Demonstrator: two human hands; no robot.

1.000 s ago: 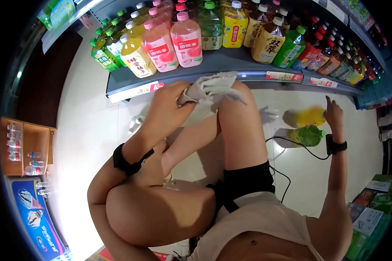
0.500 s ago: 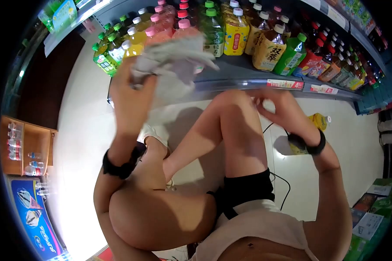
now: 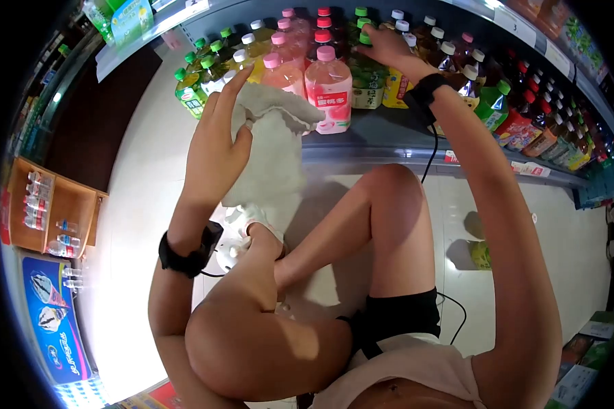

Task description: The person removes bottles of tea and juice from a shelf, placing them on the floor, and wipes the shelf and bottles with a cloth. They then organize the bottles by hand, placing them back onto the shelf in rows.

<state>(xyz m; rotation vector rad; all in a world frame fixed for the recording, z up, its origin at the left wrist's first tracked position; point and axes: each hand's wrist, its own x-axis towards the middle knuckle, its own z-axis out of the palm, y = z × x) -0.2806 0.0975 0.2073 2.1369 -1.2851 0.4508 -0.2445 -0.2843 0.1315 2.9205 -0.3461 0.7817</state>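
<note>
A light grey cloth [image 3: 269, 153] hangs from my left hand [image 3: 215, 146], held between the thumb and the stretched fingers in front of the shelf. My right hand [image 3: 389, 51] reaches over the shelf, its thumb and fingers closed at the green cap of a green tea bottle [image 3: 368, 82]. Immediately left of that bottle stands a pink peach drink bottle [image 3: 328, 95] at the shelf front. A yellow-labelled bottle [image 3: 396, 88] is partly hidden behind my right wrist.
The low shelf [image 3: 389, 140] carries rows of drinks, including green bottles [image 3: 189, 92] at its left end. A yellow-green bottle [image 3: 479, 255] is on the floor to the right, partly behind my arm. A thin black cable [image 3: 462, 310] crosses the floor.
My right hand has risen from beside my knee to the green tea bottle's cap. The cloth, raised and blurred before, now hangs lower, uncovering the pink peach drink bottle.
</note>
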